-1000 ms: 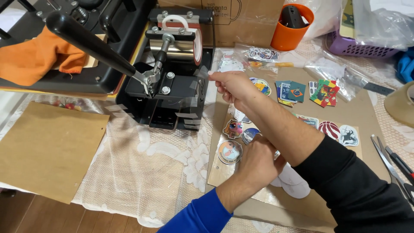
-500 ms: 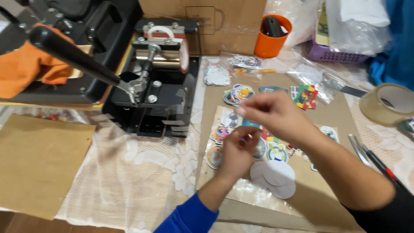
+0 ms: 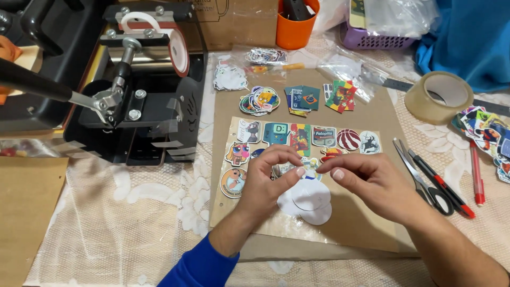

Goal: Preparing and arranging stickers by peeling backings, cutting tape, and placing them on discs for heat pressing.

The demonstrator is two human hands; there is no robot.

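My left hand (image 3: 268,183), in a blue sleeve, pinches thumb and forefinger on what looks like a small sticker. My right hand (image 3: 372,183) is close beside it, its fingertips pinched together a few centimetres from the left fingertips; whether it grips anything is unclear. Both hands hover over a clear sheet of colourful stickers (image 3: 311,138) lying on a brown cardboard sheet (image 3: 350,234). Just below the fingers lie white round paper discs (image 3: 311,204).
A black mug heat press (image 3: 143,106) stands at the left. Scissors (image 3: 419,178) and red pens (image 3: 446,188) lie to the right, with a tape roll (image 3: 438,98) behind. Loose sticker piles (image 3: 260,101), an orange cup (image 3: 296,24), a purple basket (image 3: 372,37).
My right hand has come back from the heat press to meet my left hand over the sticker sheet. The view has shifted right and closer.
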